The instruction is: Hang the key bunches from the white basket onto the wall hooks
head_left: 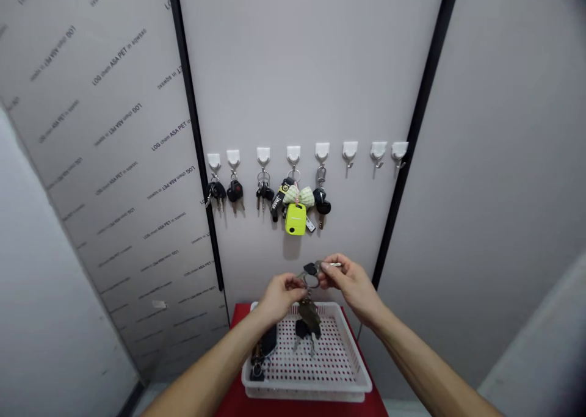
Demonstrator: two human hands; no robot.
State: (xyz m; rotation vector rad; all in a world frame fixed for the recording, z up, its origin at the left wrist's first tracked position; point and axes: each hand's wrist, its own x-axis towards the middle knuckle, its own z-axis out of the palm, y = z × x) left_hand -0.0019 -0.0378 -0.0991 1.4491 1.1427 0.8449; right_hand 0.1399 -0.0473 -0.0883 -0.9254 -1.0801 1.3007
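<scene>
Over the white basket, a metal key ring (312,281) is held between my two hands. My left hand (280,296) pinches the ring's left side, fingers closed. My right hand (350,282) is closed on a key (336,264), its silver blade poking out past the fingertips. A black-headed key (310,269) sits at the top of the ring between the hands. Below it dangles a brownish-green fob (310,316). Dark-headed keys (302,328) show beside the fob; whether they hang or lie in the basket I cannot tell.
Several white hooks (350,151) run across the wall panel. Those on the left carry key bunches, one with a lime-green case (295,220); three on the right hold nothing. A perforated white basket (359,368) on a red surface (240,313) contains dark key items (257,368) at left.
</scene>
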